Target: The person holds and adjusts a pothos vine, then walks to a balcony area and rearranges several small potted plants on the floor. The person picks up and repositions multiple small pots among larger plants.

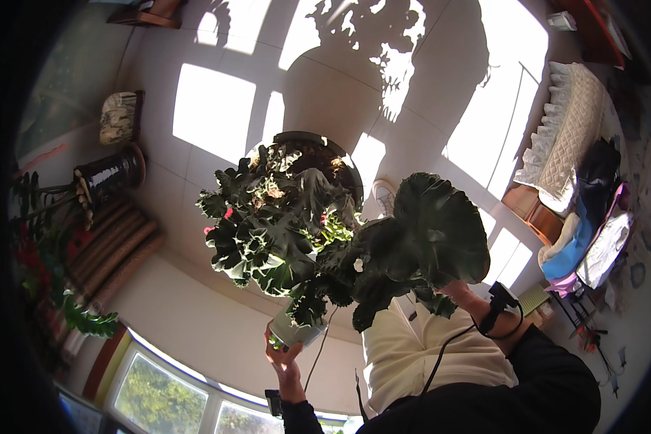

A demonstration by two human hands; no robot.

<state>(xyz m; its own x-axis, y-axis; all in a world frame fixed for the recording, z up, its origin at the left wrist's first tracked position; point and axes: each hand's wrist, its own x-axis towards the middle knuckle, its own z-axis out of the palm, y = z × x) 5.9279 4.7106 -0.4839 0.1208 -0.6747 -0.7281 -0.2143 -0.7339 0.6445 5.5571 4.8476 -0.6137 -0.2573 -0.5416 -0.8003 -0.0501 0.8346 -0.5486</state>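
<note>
My left hand (285, 361) grips a pale pot (295, 328) near the bottom centre, its fingers around the pot's side. Dark green, ruffled leaves (287, 238) with a few red flowers spread above and behind this pot. My right hand (458, 292) is at the lower edge of large dark leaves (439, 230); the leaves hide most of its fingers, so its hold cannot be made out. Beyond the foliage, a large round planter (352, 173) with brown contents rests on the floor.
Sunlit floor tiles (214, 108) lie ahead. A dark glazed vase (111, 176) and rolled mats (114, 249) are at the left. Windows (160, 388) line the lower left. A quilted cover (567, 130) and piled clothes (567, 263) are at the right. A cable hangs by my right arm.
</note>
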